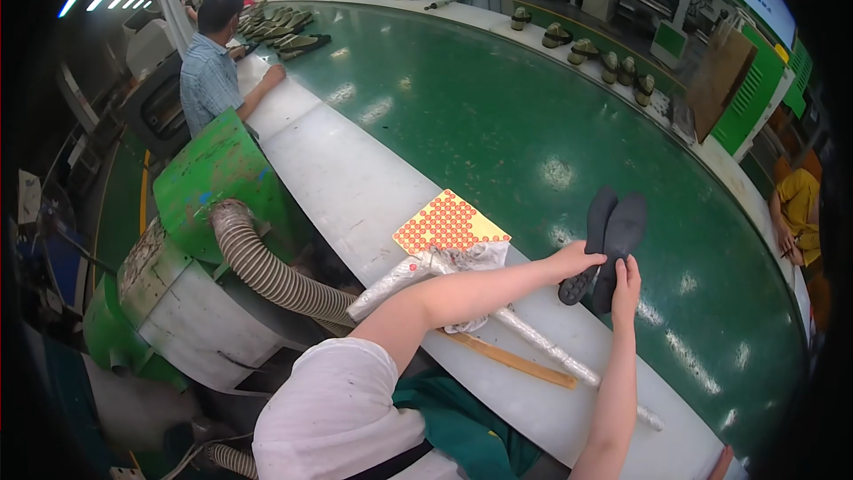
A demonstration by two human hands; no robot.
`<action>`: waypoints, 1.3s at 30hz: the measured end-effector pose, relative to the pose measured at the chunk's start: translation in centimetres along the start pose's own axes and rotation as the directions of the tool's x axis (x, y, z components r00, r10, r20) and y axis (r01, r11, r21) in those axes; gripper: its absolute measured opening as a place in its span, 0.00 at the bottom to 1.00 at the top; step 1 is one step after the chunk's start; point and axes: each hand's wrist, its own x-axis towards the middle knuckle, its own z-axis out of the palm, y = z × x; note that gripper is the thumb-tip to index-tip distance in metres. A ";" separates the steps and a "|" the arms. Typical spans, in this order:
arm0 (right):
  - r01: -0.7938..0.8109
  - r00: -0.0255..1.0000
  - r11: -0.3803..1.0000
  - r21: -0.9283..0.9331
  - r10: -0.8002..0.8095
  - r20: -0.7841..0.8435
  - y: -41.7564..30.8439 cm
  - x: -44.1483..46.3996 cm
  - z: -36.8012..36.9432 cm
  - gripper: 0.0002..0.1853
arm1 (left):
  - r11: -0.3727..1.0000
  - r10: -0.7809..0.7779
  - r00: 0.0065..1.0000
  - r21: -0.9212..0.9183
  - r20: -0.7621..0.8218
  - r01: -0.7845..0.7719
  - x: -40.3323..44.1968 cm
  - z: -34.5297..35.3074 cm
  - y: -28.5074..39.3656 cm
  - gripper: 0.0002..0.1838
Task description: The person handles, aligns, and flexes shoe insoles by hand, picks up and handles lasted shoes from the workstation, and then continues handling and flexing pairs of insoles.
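Note:
Over the green belt, I hold a pair of black shoe soles side by side. My left hand [579, 260] is closed on the left sole [599, 220], whose lower end shows a bumpy tread. Closed on the lower part of the right sole [625, 224] is my right hand [627, 281]. The two soles touch or overlap; which, I cannot tell. Beyond my left forearm, a yellow sheet of round red stickers [451, 220] lies on the white table edge [342, 156].
Plastic-wrapped tubing [542, 345] and a wooden strip [520, 363] lie beneath my arms. A green machine [218, 169] with a ridged hose [267, 258] stands at left. A co-worker [213, 62] sits near piled shoes [284, 31]. More shoes [583, 51] line the belt's [462, 107] far edge.

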 end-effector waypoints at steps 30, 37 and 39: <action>-0.038 0.989 0.999 0.036 0.043 -0.140 1.2 0.8 -0.8 0.17 | 0.994 0.105 0.992 0.031 -0.064 -0.103 -0.4 0.2 0.7 0.19; -0.025 0.991 0.999 0.028 0.028 -0.134 0.9 0.4 -0.3 0.16 | 0.995 0.098 0.994 -0.016 -0.039 -0.099 -0.4 0.3 0.6 0.18; -0.021 0.995 1.000 0.023 0.023 -0.097 0.5 0.3 -0.3 0.16 | 0.996 0.092 0.996 -0.019 -0.019 -0.093 -0.7 0.2 0.9 0.18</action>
